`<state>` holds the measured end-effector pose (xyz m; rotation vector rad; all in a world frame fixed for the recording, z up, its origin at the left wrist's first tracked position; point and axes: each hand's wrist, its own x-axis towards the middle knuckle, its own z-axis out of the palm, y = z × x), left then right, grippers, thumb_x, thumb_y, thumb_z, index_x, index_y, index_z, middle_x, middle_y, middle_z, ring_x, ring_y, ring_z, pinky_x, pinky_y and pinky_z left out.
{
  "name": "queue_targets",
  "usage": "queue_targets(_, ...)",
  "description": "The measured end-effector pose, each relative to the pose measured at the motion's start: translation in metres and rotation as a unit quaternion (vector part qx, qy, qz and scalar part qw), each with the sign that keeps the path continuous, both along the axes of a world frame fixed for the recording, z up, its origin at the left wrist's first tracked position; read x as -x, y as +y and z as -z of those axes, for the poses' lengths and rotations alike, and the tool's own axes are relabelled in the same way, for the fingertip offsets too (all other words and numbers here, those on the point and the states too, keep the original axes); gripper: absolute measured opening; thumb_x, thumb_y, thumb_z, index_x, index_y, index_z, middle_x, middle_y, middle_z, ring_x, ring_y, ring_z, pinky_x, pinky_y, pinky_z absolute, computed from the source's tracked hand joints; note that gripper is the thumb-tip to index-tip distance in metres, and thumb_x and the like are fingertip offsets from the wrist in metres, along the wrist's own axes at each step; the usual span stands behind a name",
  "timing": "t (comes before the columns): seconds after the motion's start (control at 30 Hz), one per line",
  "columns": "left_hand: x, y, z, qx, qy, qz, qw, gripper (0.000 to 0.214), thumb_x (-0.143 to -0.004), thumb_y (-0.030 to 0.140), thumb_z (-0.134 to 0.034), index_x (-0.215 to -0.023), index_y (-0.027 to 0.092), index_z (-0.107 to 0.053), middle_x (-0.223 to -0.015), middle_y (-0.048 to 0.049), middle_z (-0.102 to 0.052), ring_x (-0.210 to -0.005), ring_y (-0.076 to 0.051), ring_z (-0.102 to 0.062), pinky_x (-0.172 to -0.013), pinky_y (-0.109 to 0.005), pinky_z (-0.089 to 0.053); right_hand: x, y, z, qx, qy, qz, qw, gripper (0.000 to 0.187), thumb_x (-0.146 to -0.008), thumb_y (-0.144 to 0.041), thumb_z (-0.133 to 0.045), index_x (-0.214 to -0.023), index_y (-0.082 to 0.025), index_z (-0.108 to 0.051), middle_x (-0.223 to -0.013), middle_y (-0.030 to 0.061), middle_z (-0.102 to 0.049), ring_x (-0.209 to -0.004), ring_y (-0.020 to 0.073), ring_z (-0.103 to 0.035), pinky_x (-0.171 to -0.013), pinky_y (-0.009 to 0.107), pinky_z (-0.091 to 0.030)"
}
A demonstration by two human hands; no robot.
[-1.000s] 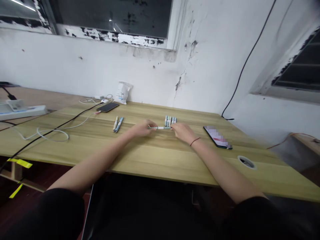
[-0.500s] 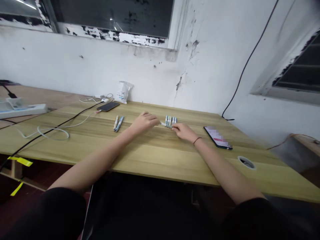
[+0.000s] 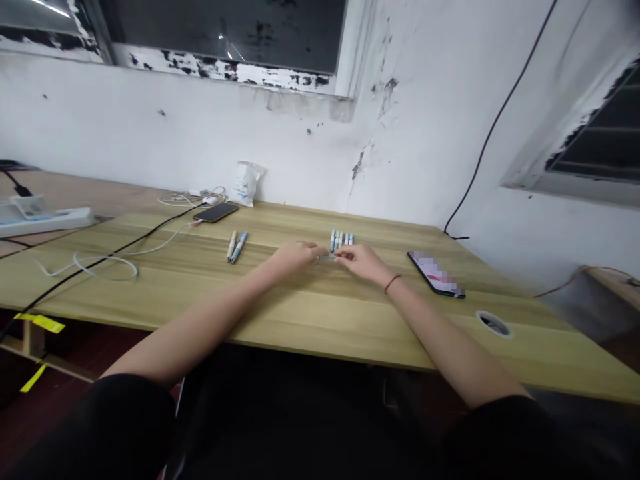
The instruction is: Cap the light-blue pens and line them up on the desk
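Note:
Both my hands meet at the middle of the wooden table. My left hand and my right hand are each closed on an end of one marker pen, which shows only as a short pale strip between them. Just beyond my fingers lies a row of several marker pens, side by side. Two more marker pens lie together to the left of my left hand.
A phone with a lit screen lies right of my right hand. A dark phone on a charging cable, a white packet and a power strip are at the back left. A round cable hole is at the right.
My hands had the pen stretched apart, then my left hand lifted away toward the row. Now both hands have come close together on the pen, with less of it showing.

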<state>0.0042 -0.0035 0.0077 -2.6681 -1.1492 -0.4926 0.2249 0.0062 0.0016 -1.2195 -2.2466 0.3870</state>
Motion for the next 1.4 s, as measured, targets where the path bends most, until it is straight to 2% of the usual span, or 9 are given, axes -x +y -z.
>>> queue_targets(0.1,-0.004,-0.006,0.001,0.039,-0.029,0.008,0.999,0.036,-0.093,0.032,-0.036,-0.120,0.022,-0.056,-0.101,-0.0090,-0.066,-0.085,-0.021,-0.063,-0.070,-0.028,-0.045,0.002,-0.003,-0.002,0.068,0.061,-0.038,0.995,0.030,-0.085,-0.040,-0.053,-0.098,-0.016,-0.066,-0.081,0.0055,-0.068,-0.065,0.0139,-0.059,-0.061,0.026,-0.045)
queue_targets(0.23,-0.005,-0.007,0.002,0.049,-0.078,0.033,0.995,0.035,-0.094,0.029,-0.032,-0.113,0.019,-0.060,-0.104,-0.0103,-0.064,-0.091,-0.021,-0.061,-0.076,-0.031,-0.046,0.001,-0.003,-0.003,0.129,0.076,-0.025,0.988,0.041,-0.089,-0.049,-0.041,-0.079,-0.014,-0.062,-0.076,0.0072,-0.067,-0.056,0.0114,-0.057,-0.053,0.024,-0.044)
queue_targets(0.4,-0.007,-0.005,0.003,0.052,-0.099,0.051,0.992,0.034,-0.093,0.028,-0.033,-0.097,0.016,-0.064,-0.094,-0.0092,-0.063,-0.089,-0.019,-0.059,-0.080,-0.030,-0.045,0.002,-0.001,0.000,0.125,0.112,-0.046,0.985,0.029,-0.082,-0.044,-0.054,-0.079,-0.016,-0.059,-0.074,0.0043,-0.065,-0.059,0.0119,-0.057,-0.055,0.025,-0.045)
queue_targets(0.57,-0.008,-0.007,0.004,0.075,-0.139,0.048,0.986,0.034,-0.092,0.037,-0.039,-0.113,0.018,-0.058,-0.103,-0.0085,-0.064,-0.084,-0.018,-0.061,-0.075,-0.029,-0.045,0.002,-0.001,0.000,0.133,0.157,-0.065,0.977,0.033,-0.072,-0.042,-0.066,-0.094,-0.017,-0.060,-0.086,0.0049,-0.065,-0.071,0.0138,-0.061,-0.060,0.026,-0.048)
queue_targets(0.83,-0.011,-0.008,0.002,0.058,-0.146,0.067,0.985,0.035,-0.095,0.032,-0.030,-0.099,0.017,-0.061,-0.091,-0.0070,-0.064,-0.083,-0.017,-0.059,-0.078,-0.029,-0.044,0.007,-0.004,-0.001,0.153,0.137,-0.054,0.977,0.046,-0.085,-0.057,-0.044,-0.078,-0.014,-0.058,-0.073,0.0057,-0.064,-0.054,0.0093,-0.054,-0.050,0.022,-0.042)
queue_targets(0.97,-0.011,-0.008,0.002,0.067,-0.141,0.057,0.986,0.037,-0.095,0.032,-0.029,-0.093,0.015,-0.062,-0.088,-0.0077,-0.063,-0.081,-0.018,-0.058,-0.077,-0.031,-0.044,0.008,-0.006,-0.003,0.133,0.152,-0.068,0.977,0.039,-0.081,-0.053,-0.052,-0.077,-0.015,-0.058,-0.073,0.0042,-0.062,-0.059,0.0109,-0.054,-0.054,0.024,-0.044)
queue_targets(1.13,-0.011,-0.009,0.001,0.100,-0.170,0.059,0.979,0.036,-0.095,0.030,-0.028,-0.109,0.017,-0.059,-0.085,-0.0046,-0.064,-0.076,-0.016,-0.058,-0.071,-0.028,-0.044,0.006,-0.006,-0.003,0.125,0.188,-0.051,0.973,0.038,-0.076,-0.049,-0.061,-0.096,-0.017,-0.060,-0.083,0.0042,-0.062,-0.061,0.0113,-0.054,-0.052,0.024,-0.043)
queue_targets(1.27,-0.011,-0.012,-0.001,0.135,-0.187,0.065,0.971,0.035,-0.094,0.033,-0.030,-0.108,0.018,-0.059,-0.083,-0.0032,-0.065,-0.072,-0.015,-0.057,-0.069,-0.026,-0.043,0.004,-0.003,-0.001,0.136,0.162,-0.032,0.977,0.040,-0.083,-0.054,-0.049,-0.080,-0.015,-0.059,-0.074,0.0047,-0.061,-0.052,0.0092,-0.049,-0.046,0.023,-0.038)
queue_targets(1.4,-0.012,-0.013,0.001,0.168,-0.204,0.076,0.961,0.033,-0.089,0.045,-0.042,-0.104,0.020,-0.059,-0.093,-0.0037,-0.066,-0.077,-0.015,-0.059,-0.070,-0.026,-0.044,0.003,0.001,0.002,0.108,0.154,-0.049,0.981,0.031,-0.081,-0.046,-0.054,-0.079,-0.015,-0.059,-0.075,0.0045,-0.062,-0.063,0.0126,-0.055,-0.057,0.026,-0.044)
